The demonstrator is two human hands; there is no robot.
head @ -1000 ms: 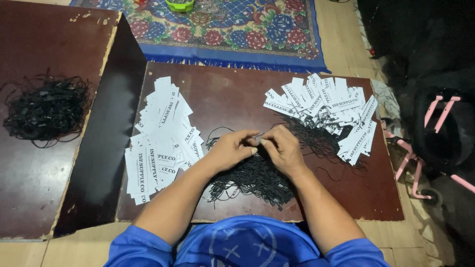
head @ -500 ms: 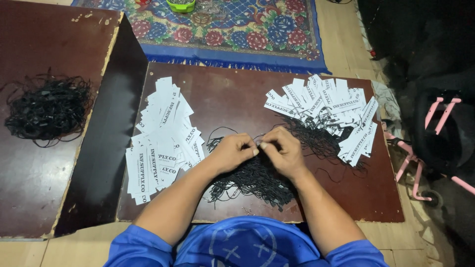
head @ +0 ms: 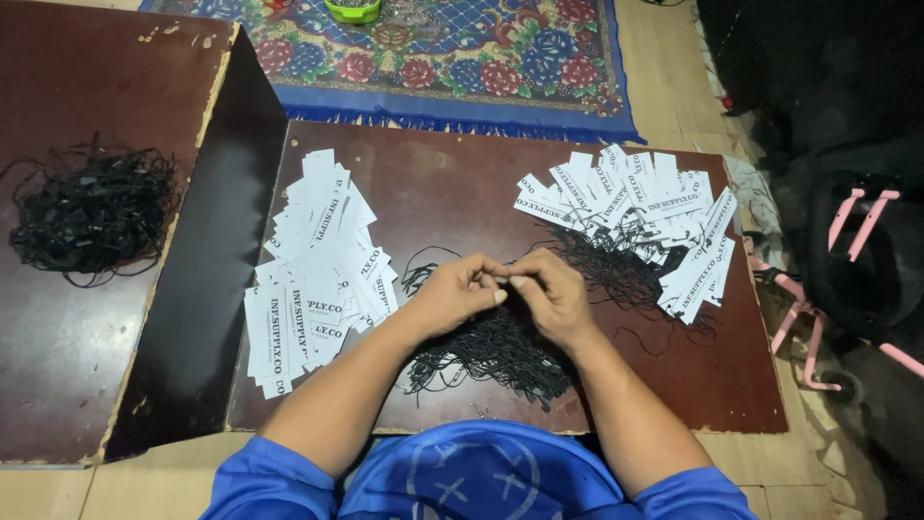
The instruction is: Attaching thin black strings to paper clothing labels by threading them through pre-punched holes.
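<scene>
My left hand (head: 458,291) and my right hand (head: 551,292) meet over the middle of a dark wooden board (head: 443,183), fingertips pinched together on a thin black string (head: 502,277). Under and in front of them lies a loose pile of black strings (head: 491,356). A stack of white paper tags (head: 318,274) lies to the left of my hands. To the right, a fan of white tags with black strings attached (head: 645,212) is spread out. What exactly sits between my fingertips is too small to make out.
A second wooden board (head: 58,318) at the left carries another heap of black strings (head: 91,210). A flowered blue rug (head: 462,58) lies beyond the board, with a green object (head: 352,10) on it. A pink frame with dark fabric (head: 857,279) stands at the right.
My hands have stayed together over the string pile; the fingers shifted slightly as they work the string. Nothing else has moved.
</scene>
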